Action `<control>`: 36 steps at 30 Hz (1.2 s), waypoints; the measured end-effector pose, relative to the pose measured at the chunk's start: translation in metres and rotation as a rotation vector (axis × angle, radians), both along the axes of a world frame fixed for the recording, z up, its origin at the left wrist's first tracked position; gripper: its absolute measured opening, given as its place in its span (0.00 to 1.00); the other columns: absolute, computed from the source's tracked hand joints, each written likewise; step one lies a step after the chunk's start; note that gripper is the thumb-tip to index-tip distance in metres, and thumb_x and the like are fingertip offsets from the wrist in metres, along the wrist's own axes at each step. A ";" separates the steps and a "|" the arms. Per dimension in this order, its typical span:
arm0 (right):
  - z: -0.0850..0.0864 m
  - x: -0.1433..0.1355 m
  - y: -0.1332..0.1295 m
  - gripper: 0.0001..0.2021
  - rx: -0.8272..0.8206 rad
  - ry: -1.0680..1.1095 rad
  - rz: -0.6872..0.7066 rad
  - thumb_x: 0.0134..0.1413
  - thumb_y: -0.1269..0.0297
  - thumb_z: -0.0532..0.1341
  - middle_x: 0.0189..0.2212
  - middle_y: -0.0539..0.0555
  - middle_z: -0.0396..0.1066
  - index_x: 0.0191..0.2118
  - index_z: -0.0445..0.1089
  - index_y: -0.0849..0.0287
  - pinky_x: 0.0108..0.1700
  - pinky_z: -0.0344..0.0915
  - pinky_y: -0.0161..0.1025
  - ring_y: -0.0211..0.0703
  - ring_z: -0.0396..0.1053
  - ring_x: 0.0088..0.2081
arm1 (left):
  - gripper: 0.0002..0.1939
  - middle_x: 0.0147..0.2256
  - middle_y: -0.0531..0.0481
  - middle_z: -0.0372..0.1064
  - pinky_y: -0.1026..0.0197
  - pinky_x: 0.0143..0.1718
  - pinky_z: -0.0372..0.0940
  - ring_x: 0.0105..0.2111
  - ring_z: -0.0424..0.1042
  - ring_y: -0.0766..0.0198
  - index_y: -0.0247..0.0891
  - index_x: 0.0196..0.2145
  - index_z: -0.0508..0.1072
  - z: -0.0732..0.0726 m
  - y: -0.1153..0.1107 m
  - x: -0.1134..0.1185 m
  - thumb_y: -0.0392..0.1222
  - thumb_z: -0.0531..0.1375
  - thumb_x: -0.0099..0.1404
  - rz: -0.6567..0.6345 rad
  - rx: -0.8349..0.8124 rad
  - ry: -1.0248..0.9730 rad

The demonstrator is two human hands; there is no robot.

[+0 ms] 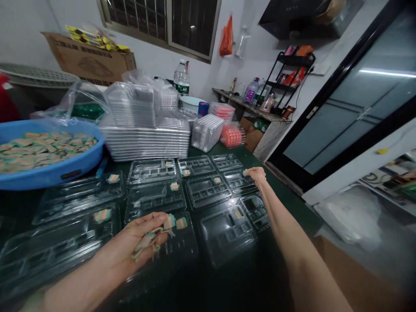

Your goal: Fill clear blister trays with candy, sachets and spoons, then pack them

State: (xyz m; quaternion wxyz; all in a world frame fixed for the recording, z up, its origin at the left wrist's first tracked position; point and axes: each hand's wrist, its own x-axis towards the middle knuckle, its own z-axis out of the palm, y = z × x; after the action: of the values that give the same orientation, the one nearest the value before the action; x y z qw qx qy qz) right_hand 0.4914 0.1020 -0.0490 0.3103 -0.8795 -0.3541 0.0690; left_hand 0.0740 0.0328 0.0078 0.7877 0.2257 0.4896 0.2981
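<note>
My left hand is closed around several striped candy pieces, pastel green, pink and orange, with one held up by the thumb. It hovers over a clear plastic tray, beside a candy piece lying in that tray's corner compartment. Farther off, my right hand pinches a small candy piece, partly hidden by the fingers, at the far right corner of another clear tray. Rows of compartmented trays cover the dark green table; several have one candy piece in a corner compartment, such as the tray in the middle.
A blue basin heaped with striped candy stands at the left. Stacks of clear trays rise along the back, near a water bottle and cardboard box. Red-tinted containers sit farther right. A glass door is beyond the table.
</note>
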 end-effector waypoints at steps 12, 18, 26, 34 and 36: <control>0.018 -0.007 0.003 0.14 -0.461 -0.411 0.247 0.57 0.58 0.56 0.42 0.55 0.67 0.42 0.67 0.63 0.45 0.63 0.46 0.42 0.66 0.43 | 0.13 0.24 0.53 0.67 0.75 0.09 0.54 0.19 0.68 0.70 0.37 0.32 0.68 0.001 -0.003 -0.003 0.33 0.67 0.49 -0.045 0.011 0.039; 0.020 -0.012 -0.002 0.11 -0.470 -0.564 0.308 0.55 0.63 0.56 0.40 0.60 0.68 0.41 0.69 0.64 0.41 0.63 0.41 0.45 0.67 0.42 | 0.15 0.26 0.53 0.68 0.75 0.09 0.52 0.19 0.68 0.70 0.38 0.34 0.69 -0.004 -0.006 -0.004 0.33 0.67 0.49 -0.042 -0.026 0.065; 0.025 -0.027 -0.021 0.07 -0.413 -0.656 0.381 0.52 0.72 0.56 0.37 0.60 0.70 0.34 0.71 0.65 0.48 0.56 0.46 0.49 0.64 0.46 | 0.13 0.27 0.52 0.69 0.74 0.11 0.56 0.20 0.68 0.70 0.37 0.33 0.70 -0.001 -0.008 0.001 0.32 0.67 0.48 -0.023 0.006 0.052; 0.055 -0.136 -0.060 0.14 -0.188 -0.449 0.626 0.59 0.67 0.49 0.37 0.57 0.72 0.44 0.69 0.60 0.40 0.61 0.38 0.43 0.69 0.38 | 0.12 0.28 0.51 0.70 0.73 0.18 0.60 0.23 0.68 0.71 0.37 0.31 0.69 0.002 -0.008 0.007 0.41 0.66 0.51 -0.129 0.115 -0.029; 0.059 -0.184 -0.083 0.14 -0.053 -0.085 0.879 0.60 0.60 0.49 0.33 0.51 0.73 0.43 0.69 0.56 0.34 0.63 0.33 0.37 0.69 0.32 | 0.11 0.27 0.52 0.69 0.74 0.15 0.55 0.21 0.67 0.72 0.36 0.30 0.69 -0.001 -0.009 0.007 0.42 0.66 0.51 -0.149 0.169 -0.040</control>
State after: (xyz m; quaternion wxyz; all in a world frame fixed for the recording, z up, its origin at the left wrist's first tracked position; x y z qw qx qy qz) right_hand 0.3078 0.0191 0.0101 0.2139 -0.6550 -0.7051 0.1674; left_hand 0.0813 0.0236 0.0065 0.7954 0.3210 0.4290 0.2834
